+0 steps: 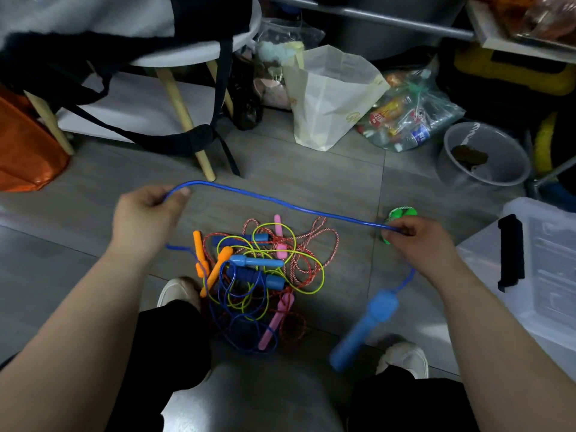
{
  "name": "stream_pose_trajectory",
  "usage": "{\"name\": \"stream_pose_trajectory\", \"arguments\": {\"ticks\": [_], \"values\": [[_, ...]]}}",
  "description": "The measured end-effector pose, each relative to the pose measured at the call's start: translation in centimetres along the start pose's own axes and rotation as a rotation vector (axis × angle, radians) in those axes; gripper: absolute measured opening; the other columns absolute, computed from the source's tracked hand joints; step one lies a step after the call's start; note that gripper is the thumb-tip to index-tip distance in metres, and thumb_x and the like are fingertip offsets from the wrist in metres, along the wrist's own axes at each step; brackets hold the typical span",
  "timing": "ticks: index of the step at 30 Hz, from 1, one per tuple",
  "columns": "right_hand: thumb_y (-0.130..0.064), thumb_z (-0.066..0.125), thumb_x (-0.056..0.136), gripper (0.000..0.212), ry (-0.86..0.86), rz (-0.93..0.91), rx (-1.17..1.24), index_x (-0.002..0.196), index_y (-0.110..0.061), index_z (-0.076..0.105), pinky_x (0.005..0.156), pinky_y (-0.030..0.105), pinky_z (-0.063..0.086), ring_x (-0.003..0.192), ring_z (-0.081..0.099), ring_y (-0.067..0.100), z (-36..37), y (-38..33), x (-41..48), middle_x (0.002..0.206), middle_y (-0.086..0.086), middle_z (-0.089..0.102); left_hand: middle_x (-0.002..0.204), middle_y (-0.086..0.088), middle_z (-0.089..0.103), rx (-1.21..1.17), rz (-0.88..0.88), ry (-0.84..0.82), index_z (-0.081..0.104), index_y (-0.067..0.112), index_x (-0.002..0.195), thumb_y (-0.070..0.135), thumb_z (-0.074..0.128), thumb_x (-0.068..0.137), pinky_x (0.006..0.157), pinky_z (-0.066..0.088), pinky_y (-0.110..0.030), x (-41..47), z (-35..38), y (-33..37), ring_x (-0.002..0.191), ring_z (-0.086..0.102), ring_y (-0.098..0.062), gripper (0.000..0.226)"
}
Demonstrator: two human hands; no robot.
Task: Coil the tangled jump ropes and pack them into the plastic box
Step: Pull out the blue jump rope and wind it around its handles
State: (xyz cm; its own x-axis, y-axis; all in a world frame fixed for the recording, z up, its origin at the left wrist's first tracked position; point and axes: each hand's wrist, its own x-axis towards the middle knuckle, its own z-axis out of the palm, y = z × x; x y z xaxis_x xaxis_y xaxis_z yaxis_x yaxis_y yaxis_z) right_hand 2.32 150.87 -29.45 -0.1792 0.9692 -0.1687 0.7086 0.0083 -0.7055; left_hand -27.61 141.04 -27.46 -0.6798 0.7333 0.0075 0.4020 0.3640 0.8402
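Note:
A blue jump rope (pixel 280 202) stretches between my two hands above the floor. My left hand (pixel 146 213) pinches it at the left, and the cord drops from there toward the pile. My right hand (pixel 417 241) grips it at the right, with a green object (pixel 400 213) partly hidden behind the fingers. The rope's light blue handle (pixel 364 328) dangles blurred below my right hand. A tangled pile of jump ropes (pixel 261 275) in yellow, red-white and blue, with orange, pink and blue handles, lies on the floor between my feet. The clear plastic box (pixel 542 275) stands at the right.
A stool with wooden legs (pixel 187 120) and a black bag's straps stand behind the pile. An orange bag (pixel 25 145) is at far left. A white paper bag (pixel 330 95), a bag of bottles (pixel 408 116) and a grey bowl (pixel 486 154) sit at the back.

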Motion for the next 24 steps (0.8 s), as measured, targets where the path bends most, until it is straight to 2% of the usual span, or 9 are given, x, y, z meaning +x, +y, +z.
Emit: {"name": "stream_pose_trajectory", "arguments": {"ticks": [2,5,7,11,13,16,19,21,24], "values": [[-0.01,0.058,0.086,0.024,-0.009,0.07,-0.084,0.062,-0.012,0.058,0.047,0.011,0.033,0.041,0.047,-0.011,0.5,1.4,0.2,0.047,-0.004,0.045,0.042,0.004,0.047,0.028,-0.017,0.064,0.058,0.012,0.081,0.019,0.058,0.088,0.041,0.029,-0.004,0.1,-0.9,-0.4,0.036,0.043,0.008,0.01],[-0.019,0.048,0.092,0.035,-0.033,0.204,-0.001,0.058,-0.016,0.051,0.041,0.013,0.032,0.029,0.045,0.001,1.9,2.5,0.1,0.029,-0.004,0.043,0.044,0.001,0.046,0.063,-0.041,0.08,0.056,0.01,0.077,0.019,0.057,0.088,0.041,0.03,-0.003,0.0,-1.6,-0.5,0.036,0.044,0.008,0.014],[-0.023,0.042,0.095,0.039,-0.051,0.294,0.182,0.059,-0.013,0.052,0.039,0.021,0.033,0.021,0.034,0.006,3.1,2.7,0.0,0.03,-0.003,0.038,0.049,-0.002,0.044,0.106,-0.065,-0.032,0.056,0.01,0.073,0.019,0.057,0.088,0.041,0.03,-0.006,-0.1,-1.5,-1.1,0.036,0.043,0.004,0.018],[-0.024,0.039,0.096,0.039,-0.184,0.303,0.225,0.061,-0.014,0.052,0.032,0.015,0.023,0.021,0.026,0.004,5.8,1.1,0.3,0.038,0.0,0.036,0.04,0.005,0.047,0.181,-0.138,-0.354,0.058,0.014,0.067,0.02,0.058,0.088,0.05,0.035,-0.017,1.3,-2.0,-2.0,0.038,0.043,-0.005,0.022],[-0.019,0.039,0.096,0.038,-0.235,0.267,0.186,0.06,-0.014,0.05,0.03,0.011,0.024,0.021,0.031,0.004,7.6,0.1,1.3,0.042,0.003,0.038,0.049,-0.001,0.047,0.251,-0.116,-0.408,0.06,0.013,0.074,0.02,0.058,0.088,0.049,0.036,-0.015,2.9,-2.8,-2.3,0.042,0.044,-0.007,0.016],[-0.015,0.043,0.094,0.036,-0.337,0.231,0.073,0.059,-0.013,0.049,0.038,0.014,0.03,0.028,0.042,0.004,11.0,-0.5,3.2,0.028,-0.003,0.041,0.051,-0.004,0.044,0.338,-0.064,-0.41,0.058,0.012,0.07,0.018,0.059,0.087,0.041,0.031,-0.009,5.2,-3.6,-3.8,0.038,0.042,-0.005,0.018],[-0.017,0.053,0.09,0.033,-0.484,0.161,-0.109,0.058,-0.014,0.049,0.049,0.023,0.027,0.049,0.039,0.009,15.3,0.3,4.9,0.05,0.0,0.043,0.052,-0.004,0.045,0.402,-0.079,-0.41,0.059,0.009,0.071,0.018,0.059,0.086,0.041,0.032,-0.008,6.6,-3.5,-7.0,0.044,0.042,-0.009,0.018],[-0.016,0.057,0.087,0.014,-0.559,0.133,-0.221,0.082,-0.005,0.065,0.054,0.023,0.03,0.067,0.046,0.015,18.4,1.0,6.1,0.072,0.009,0.054,0.058,-0.007,0.049,0.397,-0.131,-0.389,0.061,0.009,0.077,0.02,0.059,0.086,0.044,0.031,-0.009,7.2,-3.1,-9.4,0.053,0.043,-0.017,0.014],[-0.02,0.055,0.088,0.028,-0.618,0.078,-0.432,0.114,-0.013,0.061,0.072,0.022,0.044,0.095,0.056,0.021,23.0,1.8,7.8,0.112,0.012,0.061,0.061,-0.01,0.049,0.311,-0.247,-0.284,0.064,0.007,0.084,0.021,0.059,0.087,0.045,0.032,-0.011,7.9,-2.0,-13.1,0.055,0.042,-0.021,0.016]]}}
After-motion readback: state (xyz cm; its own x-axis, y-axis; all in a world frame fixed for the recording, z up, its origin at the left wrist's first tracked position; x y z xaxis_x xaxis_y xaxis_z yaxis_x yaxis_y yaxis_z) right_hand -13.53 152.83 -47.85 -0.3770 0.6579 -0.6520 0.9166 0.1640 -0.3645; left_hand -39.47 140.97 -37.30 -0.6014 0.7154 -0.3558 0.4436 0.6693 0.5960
